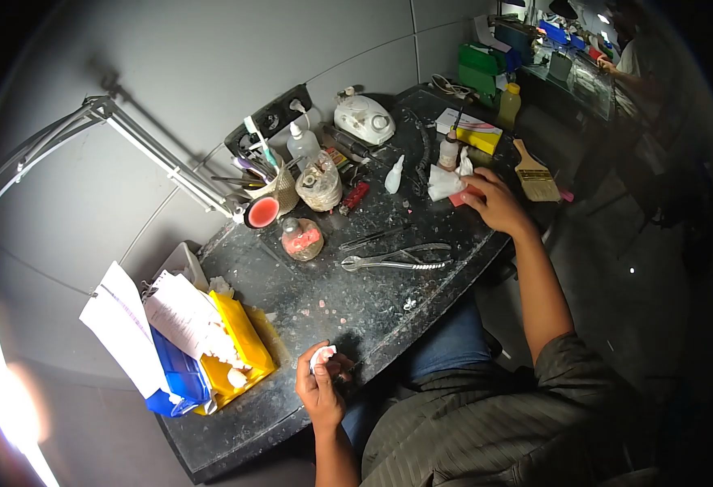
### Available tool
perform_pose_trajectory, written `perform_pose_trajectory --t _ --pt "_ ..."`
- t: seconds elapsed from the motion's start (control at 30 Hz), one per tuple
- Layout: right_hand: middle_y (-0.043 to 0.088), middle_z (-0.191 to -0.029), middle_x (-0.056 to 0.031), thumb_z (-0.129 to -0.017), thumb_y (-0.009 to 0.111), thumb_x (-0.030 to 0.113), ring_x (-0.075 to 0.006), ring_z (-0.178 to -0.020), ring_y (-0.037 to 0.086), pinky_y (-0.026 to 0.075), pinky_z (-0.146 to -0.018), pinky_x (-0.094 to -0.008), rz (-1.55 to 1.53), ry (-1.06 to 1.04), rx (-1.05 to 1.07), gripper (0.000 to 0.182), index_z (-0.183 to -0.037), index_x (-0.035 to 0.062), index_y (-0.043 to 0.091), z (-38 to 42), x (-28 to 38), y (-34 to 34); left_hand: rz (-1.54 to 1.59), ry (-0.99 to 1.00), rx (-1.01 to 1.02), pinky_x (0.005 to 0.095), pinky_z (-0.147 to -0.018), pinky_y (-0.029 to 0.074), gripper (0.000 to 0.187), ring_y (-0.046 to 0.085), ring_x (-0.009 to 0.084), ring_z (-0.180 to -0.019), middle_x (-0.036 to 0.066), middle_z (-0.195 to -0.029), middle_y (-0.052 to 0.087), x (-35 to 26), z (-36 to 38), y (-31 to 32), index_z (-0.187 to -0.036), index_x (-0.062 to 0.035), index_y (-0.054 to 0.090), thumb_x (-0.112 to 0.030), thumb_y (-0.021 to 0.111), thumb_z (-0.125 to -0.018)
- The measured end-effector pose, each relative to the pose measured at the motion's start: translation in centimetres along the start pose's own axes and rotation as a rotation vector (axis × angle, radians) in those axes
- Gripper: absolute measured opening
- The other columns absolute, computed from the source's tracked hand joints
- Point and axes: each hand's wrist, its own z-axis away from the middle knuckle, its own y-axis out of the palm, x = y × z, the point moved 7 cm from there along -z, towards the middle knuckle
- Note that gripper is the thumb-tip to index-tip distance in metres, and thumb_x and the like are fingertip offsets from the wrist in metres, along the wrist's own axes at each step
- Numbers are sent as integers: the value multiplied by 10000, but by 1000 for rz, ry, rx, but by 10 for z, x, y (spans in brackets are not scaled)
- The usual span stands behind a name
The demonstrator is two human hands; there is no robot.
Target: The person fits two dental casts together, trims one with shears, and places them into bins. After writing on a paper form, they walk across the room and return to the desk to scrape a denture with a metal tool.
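Note:
Near the front edge of the dark table, my left hand (321, 390) has its fingers closed round a small white and pink piece (322, 357). Farther right, my right hand (494, 200) reaches over the table, its fingertips at a crumpled white tissue (446, 183) and a red-pink item (457, 199) beside it. Whether the fingers grip the tissue is hard to make out. Just behind the tissue stands a small bottle (448, 152) with a dark tip. Metal pliers (395, 258) lie between my hands.
Yellow bin (247, 345) and blue bin (166, 369) with papers, left. Behind: lamp arm (162, 162), red-filled cup (262, 213), pink-filled jar (301, 239), white device (365, 119). Right: brush (537, 172), yellow box (478, 140), yellow bottle (509, 105). A person (641, 69) sits beyond.

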Motion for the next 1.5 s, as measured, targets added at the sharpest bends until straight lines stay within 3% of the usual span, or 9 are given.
perform_pose_trajectory --t 0.3,0.5,0.63,0.7,0.93,1.17,1.3,1.43,1.5 --pt "656 -1121 -155 -790 782 31 -371 -1063 623 476 -930 -422 -45 131 100 307 -1086 21 703 29 -33 -48 8 9 23 265 -618 514 462 679 186 -756 130 -915 675 1 0 0 -1248 39 557 -383 495 -1071" --pt "594 -1321 -189 -814 739 -9 -383 -1245 554 475 -1027 -394 89 178 -80 259 -1071 9 705 35 -38 -55 -2 7 18 263 -621 513 453 678 185 -754 131 -906 676 -1 0 1 -1245 40 563 -372 503 -1068" --pt "616 -1288 -169 -831 711 -25 -374 -1209 579 479 -1009 -406 85 100 -109 250 -1078 7 696 15 10 -53 7 -3 19 263 -621 515 416 675 179 -753 133 -908 680 0 -4 -2 -1244 35 571 -337 497 -1074" --pt "645 -1246 -146 -842 694 -25 -358 -1171 602 482 -993 -407 -170 16 -51 219 -1059 6 685 -3 56 -49 13 -66 144 262 -616 519 359 674 175 -761 134 -922 684 0 -13 4 -1223 29 591 -287 504 -1075" --pt "694 -1133 -141 -861 721 58 -336 -1068 665 516 -940 -403 -440 -535 -28 193 -1040 2 676 -90 224 -12 -326 1 375 235 -718 456 261 598 87 -825 54 -927 672 -71 -77 33 -1202 4 629 -196 581 -1041" --pt "667 -1246 -115 -847 758 48 -247 -1130 637 558 -883 -391 -514 -451 115 452 -1270 12 601 -199 276 59 -218 8 330 236 -718 459 234 574 74 -784 33 -896 655 -35 -117 29 -1157 -20 649 -212 567 -1053" --pt "673 -1210 -129 -803 815 64 -258 -1107 642 555 -887 -390 -530 -421 393 560 -1309 38 575 -227 297 89 -278 58 240 266 -731 501 239 636 122 -794 63 -925 696 -27 -105 17 -1142 11 667 -188 580 -1042" --pt "625 -1290 -139 -802 795 24 -288 -1183 611 531 -969 -420 -406 -372 304 615 -1358 88 540 -228 312 76 -362 70 238 277 -736 515 245 656 137 -780 98 -908 698 -35 -106 15 -1153 18 666 -183 604 -1026" --pt "600 -1324 -171 -766 798 9 -347 -1224 588 491 -1023 -409 -313 -634 57 654 -1352 67 514 -225 324 64 -339 86 238 282 -749 518 257 663 145 -793 107 -921 707 -39 -107 15 -1164 19 665 -189 610 -1023"
